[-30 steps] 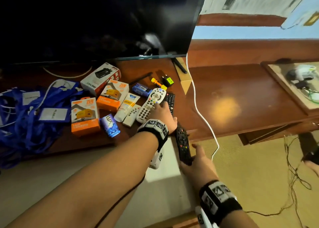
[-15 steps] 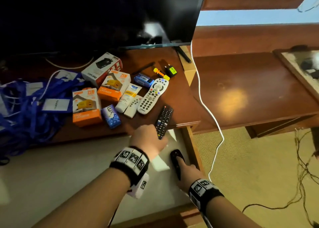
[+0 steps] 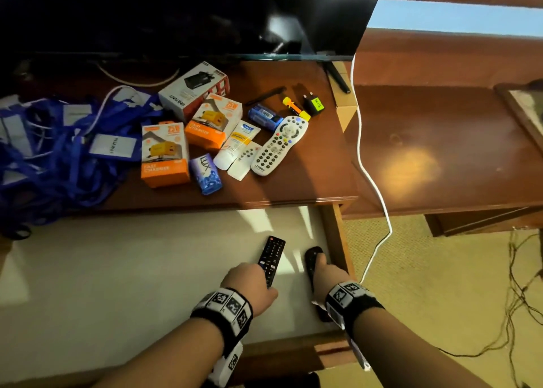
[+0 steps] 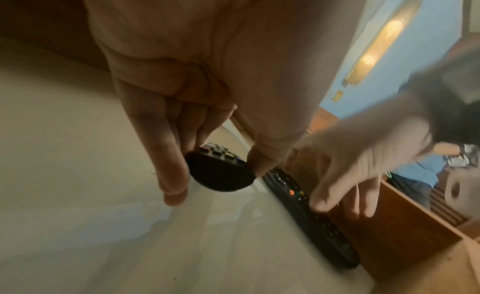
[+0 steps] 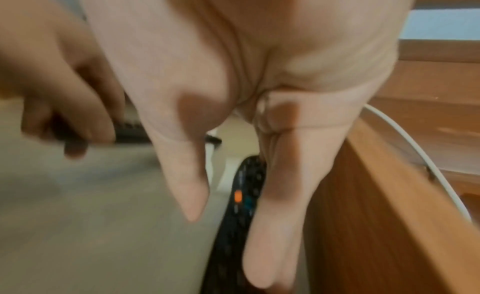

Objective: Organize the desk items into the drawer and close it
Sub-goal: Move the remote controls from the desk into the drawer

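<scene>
The drawer (image 3: pixel 338 240) stands pulled out below the desk (image 3: pixel 308 188), lined in pale paper. My left hand (image 3: pixel 258 279) pinches the near end of a flat black remote (image 3: pixel 271 255) just over the liner; the left wrist view shows thumb and fingers of that left hand (image 4: pixel 215 179) round the flat remote's (image 4: pixel 221 171) end. A rounded black remote (image 3: pixel 311 258) lies along the drawer's right wall. My right hand (image 3: pixel 321 270) rests on it with straight fingers (image 5: pixel 272 237); its orange button (image 5: pixel 237 196) shows between thumb and finger.
On the desk lie a white remote (image 3: pixel 279 146), two orange charger boxes (image 3: pixel 164 155), a white box (image 3: pixel 194 91), a cream tube (image 3: pixel 236 143), a soap pack (image 3: pixel 205 174) and blue lanyards (image 3: pixel 44 152). A TV (image 3: pixel 176 14) stands behind. A white cable (image 3: pixel 370 158) hangs at the right.
Both hands came down from the desk edge into the drawer. The left brought the flat black remote off the desk; the right laid the rounded remote by the right wall.
</scene>
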A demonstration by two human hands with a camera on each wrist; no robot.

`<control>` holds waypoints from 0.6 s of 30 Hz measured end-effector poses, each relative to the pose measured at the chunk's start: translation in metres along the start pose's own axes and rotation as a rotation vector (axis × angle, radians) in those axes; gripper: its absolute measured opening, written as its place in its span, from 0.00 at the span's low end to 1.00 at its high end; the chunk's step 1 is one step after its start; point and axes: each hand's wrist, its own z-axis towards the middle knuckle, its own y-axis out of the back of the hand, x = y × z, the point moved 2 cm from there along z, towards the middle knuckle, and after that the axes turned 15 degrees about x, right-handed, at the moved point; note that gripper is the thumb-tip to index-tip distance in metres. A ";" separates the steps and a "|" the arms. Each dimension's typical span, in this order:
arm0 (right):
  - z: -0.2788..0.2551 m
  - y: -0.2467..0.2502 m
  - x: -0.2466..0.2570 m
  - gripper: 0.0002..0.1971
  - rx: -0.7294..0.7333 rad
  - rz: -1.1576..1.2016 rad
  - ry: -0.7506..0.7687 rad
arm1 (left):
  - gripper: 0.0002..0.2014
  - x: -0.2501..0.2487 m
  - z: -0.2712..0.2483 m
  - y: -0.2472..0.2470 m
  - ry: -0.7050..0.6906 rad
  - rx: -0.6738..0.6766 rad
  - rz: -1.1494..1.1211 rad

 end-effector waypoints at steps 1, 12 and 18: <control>-0.006 0.011 0.003 0.34 -0.031 -0.030 0.006 | 0.17 -0.005 0.006 0.000 -0.004 0.015 0.018; -0.064 0.173 0.064 0.14 -0.343 0.332 0.334 | 0.18 -0.032 0.028 -0.026 -0.012 0.139 0.171; -0.013 0.208 0.092 0.34 -0.408 0.364 0.295 | 0.23 -0.035 0.029 -0.034 -0.170 0.273 0.172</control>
